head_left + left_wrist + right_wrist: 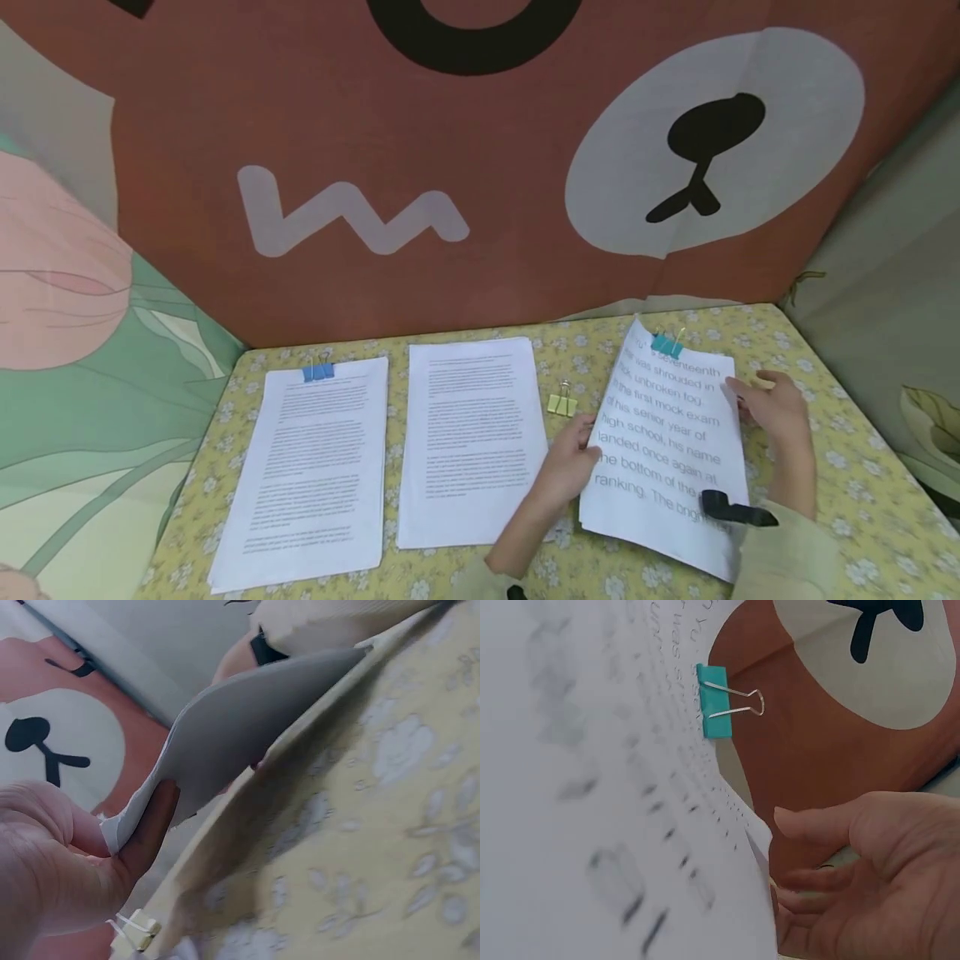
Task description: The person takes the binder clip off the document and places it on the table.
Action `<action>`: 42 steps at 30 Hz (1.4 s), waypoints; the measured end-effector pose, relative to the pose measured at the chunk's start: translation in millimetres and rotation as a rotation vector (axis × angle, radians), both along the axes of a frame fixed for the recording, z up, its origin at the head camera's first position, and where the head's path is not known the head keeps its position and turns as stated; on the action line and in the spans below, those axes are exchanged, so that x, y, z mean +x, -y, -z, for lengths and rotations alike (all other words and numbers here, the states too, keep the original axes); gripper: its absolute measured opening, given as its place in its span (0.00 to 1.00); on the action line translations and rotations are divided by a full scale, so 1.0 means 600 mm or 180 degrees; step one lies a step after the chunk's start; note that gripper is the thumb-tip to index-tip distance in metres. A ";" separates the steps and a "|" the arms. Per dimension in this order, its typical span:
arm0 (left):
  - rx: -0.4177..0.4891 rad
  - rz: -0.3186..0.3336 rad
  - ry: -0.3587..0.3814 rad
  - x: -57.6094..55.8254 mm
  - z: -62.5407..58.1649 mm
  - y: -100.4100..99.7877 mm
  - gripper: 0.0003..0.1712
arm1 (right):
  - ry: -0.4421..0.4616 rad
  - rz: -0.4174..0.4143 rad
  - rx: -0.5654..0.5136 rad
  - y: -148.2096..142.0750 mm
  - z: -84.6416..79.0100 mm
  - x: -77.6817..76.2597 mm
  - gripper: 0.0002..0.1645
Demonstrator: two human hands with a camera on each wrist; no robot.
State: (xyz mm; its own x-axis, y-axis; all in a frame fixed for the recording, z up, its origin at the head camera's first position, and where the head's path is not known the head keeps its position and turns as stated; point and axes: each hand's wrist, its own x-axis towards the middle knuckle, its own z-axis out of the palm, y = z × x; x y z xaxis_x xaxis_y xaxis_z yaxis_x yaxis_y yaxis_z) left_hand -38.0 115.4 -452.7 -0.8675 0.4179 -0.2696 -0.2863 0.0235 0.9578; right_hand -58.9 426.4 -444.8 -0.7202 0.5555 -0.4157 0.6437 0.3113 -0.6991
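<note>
A stack of large-print paper (660,450) is raised off the table and slightly bowed, with a teal binder clip (667,346) on its top edge. My left hand (567,467) grips the stack's left edge; in the left wrist view, the thumb lies on one side of the paper (217,735) and a finger on the other. At the right edge is my right hand (776,408). In the right wrist view its thumb (814,825) stands apart from the sheet, and the other fingers are bent near the edge, their tips partly hidden.
A yellow binder clip (562,402) lies left of the raised stack. Further left are an unclipped stack of printed sheets (472,442) and another stack (307,475) with a blue binder clip (318,371). A bear-patterned cloth (510,283) hangs behind the flowered table (847,467).
</note>
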 end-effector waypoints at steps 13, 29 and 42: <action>0.0068 -0.0259 -0.0098 -0.035 -0.033 0.065 0.29 | -0.0888 -0.0977 -0.0653 0.055 -0.022 -0.012 0.41; 0.0169 -0.0143 -0.0159 -0.077 -0.055 0.177 0.26 | -0.1393 -0.1309 -0.1905 0.126 -0.053 -0.036 0.08; 0.0282 -0.0091 -0.0107 -0.077 -0.052 0.200 0.27 | -0.1278 -0.2278 -0.1672 0.168 -0.063 -0.037 0.21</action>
State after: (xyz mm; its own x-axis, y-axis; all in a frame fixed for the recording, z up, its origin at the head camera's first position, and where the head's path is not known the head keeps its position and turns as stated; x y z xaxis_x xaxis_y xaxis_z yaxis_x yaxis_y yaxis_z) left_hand -84.4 -4.7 -421.8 -0.8874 0.4139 -0.2032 -0.2534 -0.0696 0.9649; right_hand -80.9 325.8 -407.0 -0.9575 -0.2546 -0.1353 0.1070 0.1219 -0.9868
